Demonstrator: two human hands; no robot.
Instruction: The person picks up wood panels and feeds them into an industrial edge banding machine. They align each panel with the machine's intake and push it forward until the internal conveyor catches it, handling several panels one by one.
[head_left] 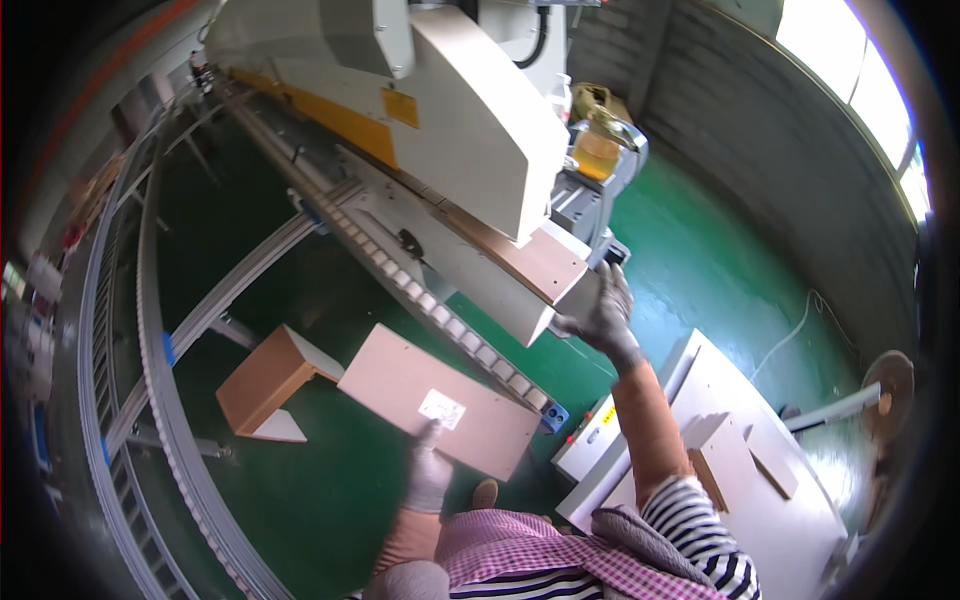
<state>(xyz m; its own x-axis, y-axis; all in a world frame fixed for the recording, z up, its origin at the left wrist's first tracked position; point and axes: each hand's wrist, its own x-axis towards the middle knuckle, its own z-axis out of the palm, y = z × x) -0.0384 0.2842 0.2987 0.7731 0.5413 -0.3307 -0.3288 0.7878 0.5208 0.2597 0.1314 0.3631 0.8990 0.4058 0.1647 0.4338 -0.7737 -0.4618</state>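
My left hand (428, 465), in a pale grey glove, grips the near edge of a tilted pinkish board (490, 435) with a white label on it. My gloved right hand (606, 318) is raised with fingers apart at the end of a large cream machine (470, 120). Just left of that hand, a narrow board (540, 264) lies at the machine's end; whether my fingertips touch it, I cannot tell. A roller rail (430, 305) runs along the machine's left side, above the board in my left hand.
At lower left, brown and white panels (265, 380) sit over the green floor (330, 470), beside curved-looking conveyor rails (160, 340). A white bench (790, 530) with board pieces stands at right. Behind are a yellow-liquid jug (595, 150), a grey wall (720, 120) and a distant person (197, 70).
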